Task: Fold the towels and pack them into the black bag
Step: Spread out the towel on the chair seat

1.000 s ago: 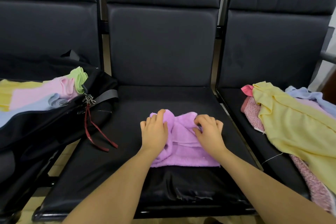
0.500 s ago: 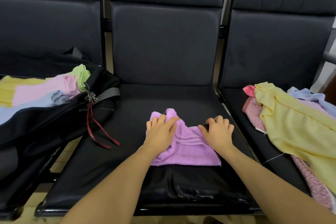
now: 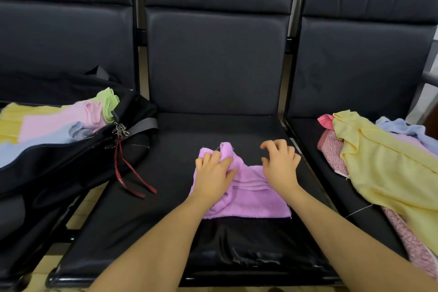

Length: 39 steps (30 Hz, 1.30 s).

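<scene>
Two bare hands work over a small lilac terry towel lying half folded on the black padded middle seat in the head view, the only view there is. The left hand bunches the towel's far left corner, fingers and thumb curled into the pile, so its grip is closed on cloth. The right hand hovers at the towel's right edge with fingers spread and loosely bent, holding nothing.

To fold well, I judge the raised corner should be drawn across to meet the opposite edge, and the free hand should then press the crease flat so the soft layers do not slide apart.

Terry here looks thick and limp, with a ribbed band across it and stray threads at the hem. An open black fabric bag sits on the left seat, holding folded yellow, pink, blue and green towels, with dark red straps trailing from its zip. On the right seat lies a loose heap of unfolded cloths, yellow uppermost.
</scene>
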Each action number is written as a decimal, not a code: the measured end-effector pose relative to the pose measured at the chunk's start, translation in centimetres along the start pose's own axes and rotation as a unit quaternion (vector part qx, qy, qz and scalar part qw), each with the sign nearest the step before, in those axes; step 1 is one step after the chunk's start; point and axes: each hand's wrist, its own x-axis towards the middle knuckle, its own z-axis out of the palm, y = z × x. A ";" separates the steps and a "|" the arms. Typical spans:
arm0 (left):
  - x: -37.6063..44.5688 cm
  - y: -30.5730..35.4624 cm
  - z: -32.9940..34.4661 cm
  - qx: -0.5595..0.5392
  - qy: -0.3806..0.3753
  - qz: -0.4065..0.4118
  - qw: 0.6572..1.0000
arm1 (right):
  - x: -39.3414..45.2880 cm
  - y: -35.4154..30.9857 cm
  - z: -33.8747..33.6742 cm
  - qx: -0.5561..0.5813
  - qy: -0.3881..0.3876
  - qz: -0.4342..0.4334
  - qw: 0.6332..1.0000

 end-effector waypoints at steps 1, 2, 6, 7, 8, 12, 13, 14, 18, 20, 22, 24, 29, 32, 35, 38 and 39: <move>-0.1 -0.1 0.0 -0.008 0.004 -0.011 1.000 | -0.1 0.0 0.1 0.006 -0.015 -0.005 1.000; -0.1 -0.1 -0.1 -0.014 0.012 -0.021 1.000 | -0.4 0.1 0.3 0.012 -0.039 -0.028 0.999; 0.0 -0.4 -0.9 -0.003 0.001 -0.066 0.998 | -1.4 0.4 0.9 -0.011 -0.163 -0.116 0.980; 0.0 -0.5 -1.1 0.008 0.002 -0.072 0.997 | -1.5 0.5 1.0 -0.019 -0.177 -0.119 0.977; 0.0 -0.6 -1.2 0.017 0.007 -0.078 0.997 | -1.6 0.6 1.0 -0.028 -0.180 -0.122 0.976; 0.0 -0.6 -1.7 -0.001 0.018 -0.083 0.996 | -1.7 0.8 1.2 -0.058 -0.142 -0.151 0.977; 0.0 -0.6 -1.8 -0.012 0.011 -0.083 0.996 | -1.7 0.6 1.1 -0.052 -0.125 -0.132 0.982; 0.1 -0.5 -1.8 -0.025 0.006 -0.088 0.996 | -1.5 0.4 1.0 -0.042 -0.104 -0.088 0.990; 0.5 -0.1 -2.1 -0.104 0.022 -0.126 0.986 | -1.0 0.2 0.5 0.002 0.003 0.100 0.995; 0.8 0.3 -2.0 -0.134 0.027 -0.118 0.984 | -1.3 0.5 0.4 0.024 0.027 0.086 0.996; 1.2 0.9 -2.1 -0.155 0.037 -0.116 0.980 | -1.8 0.7 0.3 0.019 0.024 0.040 0.999; 1.8 2.0 -2.4 -0.185 0.054 -0.121 0.974 | -2.1 0.9 0.1 0.016 0.013 0.025 0.999; 4.3 5.9 -2.4 -0.407 0.041 -0.125 0.904 | -1.9 2.3 -0.7 0.056 -0.022 0.077 0.995; 5.8 7.3 -2.7 -0.424 -0.096 -0.110 0.894 | -1.9 2.7 -1.2 0.096 -0.032 0.092 0.991; 5.3 5.9 -2.3 -0.300 -0.103 -0.115 0.941 | -2.0 2.1 -1.1 0.134 -0.032 0.088 0.986; 2.6 2.6 -1.4 -0.049 -0.130 -0.058 0.989 | -2.2 1.7 -0.8 0.121 -0.043 0.048 0.991; 1.6 1.5 -1.0 -0.006 -0.187 -0.046 0.981 | -2.2 1.6 -0.8 0.089 -0.046 0.016 0.995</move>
